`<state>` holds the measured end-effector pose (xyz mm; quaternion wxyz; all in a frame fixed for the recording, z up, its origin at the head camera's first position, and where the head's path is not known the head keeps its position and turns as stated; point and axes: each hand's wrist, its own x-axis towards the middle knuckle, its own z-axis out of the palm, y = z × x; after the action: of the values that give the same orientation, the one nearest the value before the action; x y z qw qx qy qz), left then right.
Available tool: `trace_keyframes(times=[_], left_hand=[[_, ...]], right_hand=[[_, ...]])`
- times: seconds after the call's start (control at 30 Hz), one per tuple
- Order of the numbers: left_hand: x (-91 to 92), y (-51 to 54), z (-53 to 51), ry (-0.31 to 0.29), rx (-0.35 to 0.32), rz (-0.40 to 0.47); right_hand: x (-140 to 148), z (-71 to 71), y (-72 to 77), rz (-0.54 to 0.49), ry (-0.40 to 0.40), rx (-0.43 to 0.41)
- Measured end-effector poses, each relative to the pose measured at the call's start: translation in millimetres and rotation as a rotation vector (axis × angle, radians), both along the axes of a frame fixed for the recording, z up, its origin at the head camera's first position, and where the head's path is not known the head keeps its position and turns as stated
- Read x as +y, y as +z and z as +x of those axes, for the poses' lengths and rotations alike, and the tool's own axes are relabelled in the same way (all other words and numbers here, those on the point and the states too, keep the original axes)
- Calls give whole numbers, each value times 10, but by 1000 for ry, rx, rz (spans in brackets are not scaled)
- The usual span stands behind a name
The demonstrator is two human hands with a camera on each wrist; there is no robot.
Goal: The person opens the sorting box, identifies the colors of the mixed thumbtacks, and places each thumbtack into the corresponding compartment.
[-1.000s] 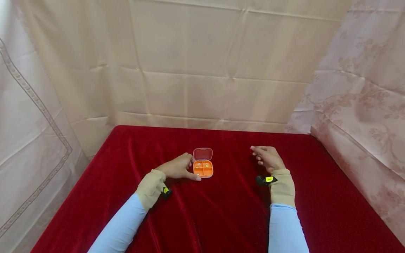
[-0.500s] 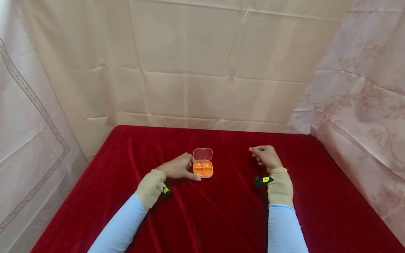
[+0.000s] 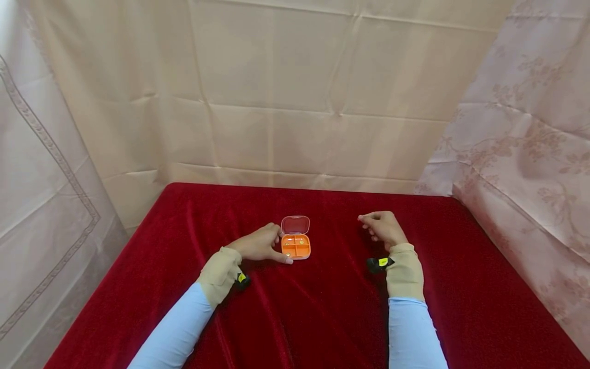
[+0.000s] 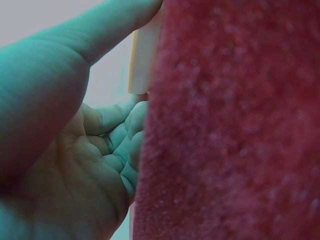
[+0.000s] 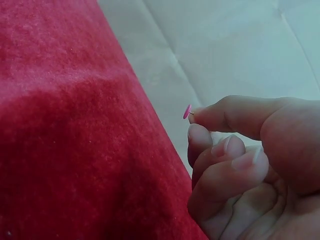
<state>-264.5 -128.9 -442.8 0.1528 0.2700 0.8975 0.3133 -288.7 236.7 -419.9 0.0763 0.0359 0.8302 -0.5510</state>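
Observation:
An orange pill box with several compartments lies on the table, its clear lid standing open at the back. Small gold-coloured pieces show in both rear compartments and the front left one. My left hand holds the box from its left, thumb at the front edge and fingers by the back corner. In the left wrist view, the box's side sits between thumb and index finger. To the right of the box and apart from it, my right hand pinches a pink thumbtack between thumb and index fingertips, its other fingers curled.
Dark red velvet cloth covers the table and has a few folds. A beige curtain hangs behind the far edge, with patterned curtains at the sides.
My right hand has moved a little to the left, toward the pill box, with the thumbtack still pinched. The left hand and the box have not moved.

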Motion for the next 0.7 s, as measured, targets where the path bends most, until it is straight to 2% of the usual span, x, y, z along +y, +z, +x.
trace_keyframes(times=[0.7], left_hand=[[7, 34, 33, 12, -11, 2]], right_hand=[[-143, -13, 11, 25, 65, -9]])
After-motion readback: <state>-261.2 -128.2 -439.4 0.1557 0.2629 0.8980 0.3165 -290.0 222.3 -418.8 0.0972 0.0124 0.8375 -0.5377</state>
